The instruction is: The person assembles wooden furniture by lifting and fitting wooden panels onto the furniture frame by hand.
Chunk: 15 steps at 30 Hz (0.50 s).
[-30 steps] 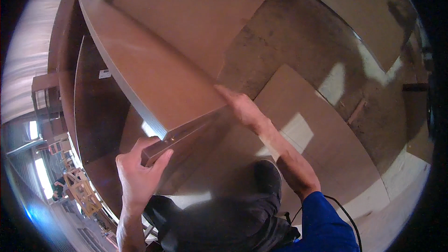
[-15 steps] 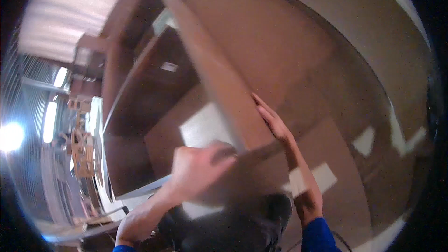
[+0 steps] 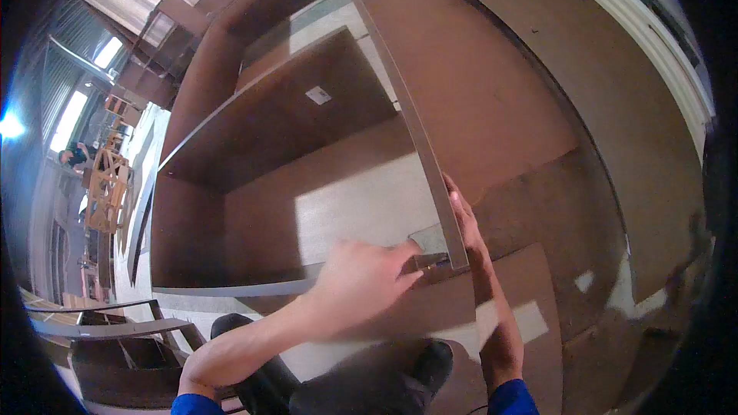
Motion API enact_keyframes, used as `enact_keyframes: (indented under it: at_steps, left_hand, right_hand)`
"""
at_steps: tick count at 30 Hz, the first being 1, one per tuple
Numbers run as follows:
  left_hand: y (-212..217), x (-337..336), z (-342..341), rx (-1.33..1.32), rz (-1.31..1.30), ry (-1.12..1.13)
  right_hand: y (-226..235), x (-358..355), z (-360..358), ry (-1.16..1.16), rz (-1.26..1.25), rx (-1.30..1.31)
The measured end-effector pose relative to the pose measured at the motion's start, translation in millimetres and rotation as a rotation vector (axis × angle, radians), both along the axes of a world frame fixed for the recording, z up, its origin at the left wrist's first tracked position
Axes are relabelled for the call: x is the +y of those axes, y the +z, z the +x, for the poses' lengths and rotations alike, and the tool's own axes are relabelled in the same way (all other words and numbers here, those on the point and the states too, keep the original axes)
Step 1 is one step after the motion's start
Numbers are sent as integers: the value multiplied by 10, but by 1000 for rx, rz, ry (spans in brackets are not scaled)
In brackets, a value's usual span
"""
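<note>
A dark brown cabinet carcass (image 3: 307,119) lies before me, with a divider (image 3: 304,100) across its inside. Its long right-hand panel (image 3: 407,100) stands on edge. My right hand (image 3: 467,223) presses against the outer face of that panel near its near end, fingers stretched along it. Over the near board (image 3: 254,290), my left hand (image 3: 365,277) reaches to the corner where the boards meet. Its thumb and finger close around a small yellowish piece (image 3: 437,266), too small to name. Motion blurs this hand a little.
Brown boards (image 3: 492,77) lie flat on the right. A light-coloured wall edge (image 3: 661,31) runs at the far right. Dark shelving parts (image 3: 123,361) stand at the lower left. Wooden frames (image 3: 108,192) and a person (image 3: 75,155) are farther off to the left.
The view has shifted, and the carcass now shows more fully and sharply. My left hand has moved right and forward to the panel's near corner. My right hand stays on the outer face.
</note>
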<state>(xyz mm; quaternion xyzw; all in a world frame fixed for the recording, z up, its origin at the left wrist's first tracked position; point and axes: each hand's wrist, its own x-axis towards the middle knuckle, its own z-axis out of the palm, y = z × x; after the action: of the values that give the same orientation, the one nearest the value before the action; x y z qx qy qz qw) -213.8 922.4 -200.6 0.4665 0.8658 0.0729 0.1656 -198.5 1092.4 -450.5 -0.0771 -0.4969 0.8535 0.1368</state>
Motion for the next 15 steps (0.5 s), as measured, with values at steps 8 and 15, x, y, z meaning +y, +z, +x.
enact_keyframes:
  at_steps: [8, 15]
  left_hand:
    - [48, 90, 102, 98, 95, 45]
    - [-9, 221, 190, -17, 134, 115]
  right_hand:
    - [104, 28, 216, -34, -130, -59]
    - [-75, 75, 258, -143, -34, -104]
